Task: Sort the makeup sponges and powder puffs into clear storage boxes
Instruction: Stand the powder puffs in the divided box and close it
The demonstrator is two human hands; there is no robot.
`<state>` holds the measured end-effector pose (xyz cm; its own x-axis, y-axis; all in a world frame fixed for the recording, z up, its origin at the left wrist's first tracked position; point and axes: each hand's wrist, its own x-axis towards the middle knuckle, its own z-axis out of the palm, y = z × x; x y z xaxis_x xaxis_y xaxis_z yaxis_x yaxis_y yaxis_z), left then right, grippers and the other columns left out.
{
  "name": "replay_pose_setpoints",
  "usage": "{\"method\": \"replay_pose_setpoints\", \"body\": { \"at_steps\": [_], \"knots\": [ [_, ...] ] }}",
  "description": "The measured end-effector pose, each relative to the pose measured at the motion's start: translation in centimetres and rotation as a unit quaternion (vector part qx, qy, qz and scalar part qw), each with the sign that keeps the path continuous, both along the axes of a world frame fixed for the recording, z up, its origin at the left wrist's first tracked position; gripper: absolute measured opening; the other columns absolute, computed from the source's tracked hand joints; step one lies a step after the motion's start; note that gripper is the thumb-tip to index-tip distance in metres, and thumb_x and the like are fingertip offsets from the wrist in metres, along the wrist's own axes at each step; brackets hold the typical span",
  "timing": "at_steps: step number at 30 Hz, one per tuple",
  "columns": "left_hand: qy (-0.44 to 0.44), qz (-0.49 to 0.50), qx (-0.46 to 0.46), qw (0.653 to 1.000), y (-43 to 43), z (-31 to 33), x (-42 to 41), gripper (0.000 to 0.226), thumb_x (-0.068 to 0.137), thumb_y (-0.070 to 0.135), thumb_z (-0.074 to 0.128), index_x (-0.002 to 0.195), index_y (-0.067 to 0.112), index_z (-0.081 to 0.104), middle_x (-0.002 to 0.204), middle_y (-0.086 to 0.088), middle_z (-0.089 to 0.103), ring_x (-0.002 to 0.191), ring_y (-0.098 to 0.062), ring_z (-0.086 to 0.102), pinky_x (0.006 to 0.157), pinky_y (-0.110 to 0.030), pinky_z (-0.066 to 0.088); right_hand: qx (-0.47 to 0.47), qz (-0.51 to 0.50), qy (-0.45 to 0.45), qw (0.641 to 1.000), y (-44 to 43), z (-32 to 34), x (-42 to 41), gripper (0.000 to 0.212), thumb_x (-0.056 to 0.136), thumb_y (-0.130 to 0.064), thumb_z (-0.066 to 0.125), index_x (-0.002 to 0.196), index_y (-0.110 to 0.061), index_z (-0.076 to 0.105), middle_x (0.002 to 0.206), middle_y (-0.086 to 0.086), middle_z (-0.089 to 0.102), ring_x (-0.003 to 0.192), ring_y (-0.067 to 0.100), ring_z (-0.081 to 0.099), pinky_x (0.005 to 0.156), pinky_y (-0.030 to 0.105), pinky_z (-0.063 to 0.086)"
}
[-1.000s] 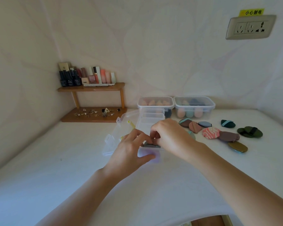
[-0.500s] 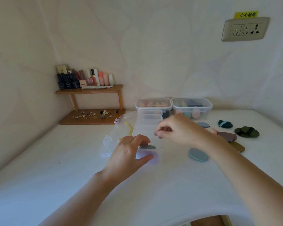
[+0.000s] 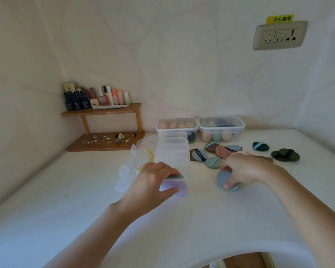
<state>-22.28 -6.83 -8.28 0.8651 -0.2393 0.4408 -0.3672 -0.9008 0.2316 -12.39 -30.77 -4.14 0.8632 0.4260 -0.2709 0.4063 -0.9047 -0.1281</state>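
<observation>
Your right hand (image 3: 240, 171) has its grip narrow on the blue-grey powder puff (image 3: 221, 179), which lies flat on the counter (image 3: 85, 190) just right of the clear compartment box (image 3: 172, 153). The thumb is at its near edge and the fingers curl over the far edge. A flat, soft puff can fold or slide out of an edge pinch, so get under it before you lift.

Your left hand (image 3: 153, 182) holds the box's near end, fingers over the dark puff (image 3: 176, 176) already stored there. The box is light, and pressing the next puff in could tip or push it if that hold slackens.

Half a second ago your right hand hovered above the box and the blue-grey puff lay untouched. The left hand has not moved.
</observation>
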Motion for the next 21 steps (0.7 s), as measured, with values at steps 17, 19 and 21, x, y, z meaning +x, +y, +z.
{"method": "replay_pose_setpoints", "body": {
  "at_steps": [17,19,21],
  "knots": [
    [-0.069,-0.040,0.118,0.990,0.6,-0.2,1.2,0.033,0.083,0.052,0.056,0.097,0.024,0.065,0.084,0.011,0.061,0.077,-0.011,0.054,0.095,-0.027,0.033,0.349,0.116,-0.105,0.924,5.9,3.2,0.9,0.009,0.085,-0.026,0.068,0.081,-0.019,0.065,0.075,-0.006,0.056,0.067,0.011,0.051,0.068,0.030,0.041],
    [-0.058,-0.050,0.105,0.992,0.7,-0.3,1.4,0.031,0.083,0.051,0.058,0.096,0.024,0.066,0.084,0.010,0.061,0.077,-0.012,0.052,0.091,-0.023,0.033,0.353,0.139,-0.097,0.920,6.9,3.3,0.9,0.007,0.085,-0.025,0.069,0.081,-0.022,0.065,0.064,-0.010,0.052,0.057,0.003,0.046,0.059,0.018,0.035],
    [-0.052,-0.059,0.092,0.993,0.9,-0.3,1.5,0.030,0.084,0.051,0.059,0.095,0.025,0.066,0.084,0.011,0.060,0.078,-0.010,0.049,0.088,-0.017,0.030,0.354,0.151,-0.081,0.920,7.3,3.1,0.8,0.005,0.085,-0.025,0.070,0.084,-0.022,0.065,0.058,-0.015,0.054,0.055,-0.002,0.048,0.056,0.012,0.036]
  ]
}}
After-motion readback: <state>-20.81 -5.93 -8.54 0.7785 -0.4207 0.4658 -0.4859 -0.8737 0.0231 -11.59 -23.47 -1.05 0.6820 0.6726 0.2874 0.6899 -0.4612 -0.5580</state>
